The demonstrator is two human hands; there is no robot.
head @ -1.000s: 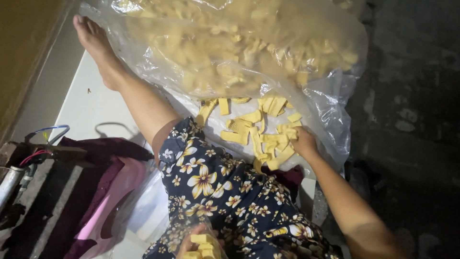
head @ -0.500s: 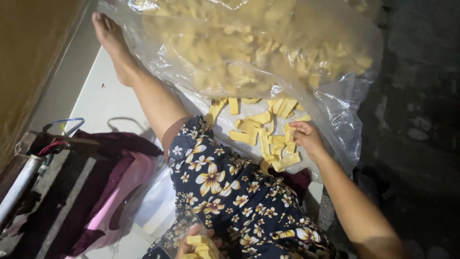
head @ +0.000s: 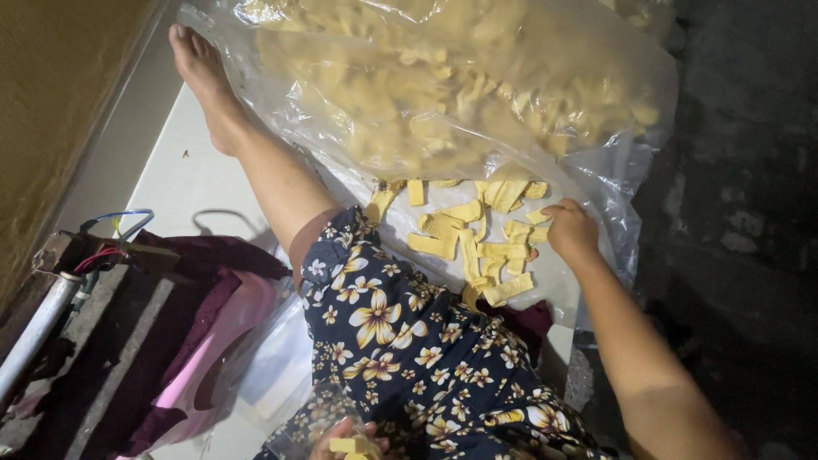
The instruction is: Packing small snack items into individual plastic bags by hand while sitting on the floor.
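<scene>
My bare foot (head: 198, 66) lay on the white floor (head: 175, 183). A pink tub (head: 223, 342) sat under a dark red cloth (head: 183, 294), beside a metal pipe (head: 34, 334) with wires (head: 111, 223).

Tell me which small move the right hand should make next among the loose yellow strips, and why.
Probably close the right hand on the nearest yellow strips and lift them. Its fingertips rest at the edge of the loose pile spilled from the big plastic bag, and the left hand already holds a small stack of strips.
</scene>
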